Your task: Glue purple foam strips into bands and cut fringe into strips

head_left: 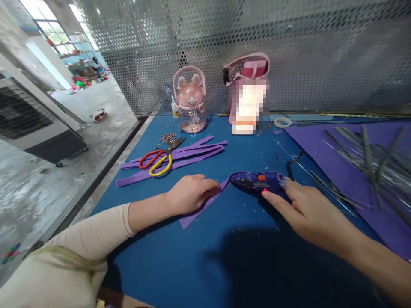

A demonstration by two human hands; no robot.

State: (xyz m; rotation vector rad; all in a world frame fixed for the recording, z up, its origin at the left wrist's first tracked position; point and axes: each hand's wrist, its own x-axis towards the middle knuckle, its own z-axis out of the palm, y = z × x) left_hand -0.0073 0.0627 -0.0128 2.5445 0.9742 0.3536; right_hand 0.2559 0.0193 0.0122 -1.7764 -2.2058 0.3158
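Observation:
My right hand (pixel 305 209) grips a blue hot glue gun (pixel 250 181), its nozzle pointing left and touching a purple strip (pixel 195 214). A small red light glows by my thumb. With its fingers closed, my left hand (pixel 192 193) holds that strip against the table near its middle; the strip bends up to the nozzle, and part of it is hidden under the hand. Beyond my left hand lie more purple strips (pixel 192 159), with scissors (pixel 160 164) on top, one handle loop red and the other yellow.
A blue tabletop (pixel 180 273) runs up to a perforated metal panel (pixel 154 68). At the back stand a pink-lidded bottle (pixel 192 107), a pink bottle (pixel 255 70) and a blurred-out phone-like thing (pixel 247 111). Small metal pieces (pixel 168 137), a tape ring (pixel 282 122) and a purple sheet (pixel 308 139) lie about.

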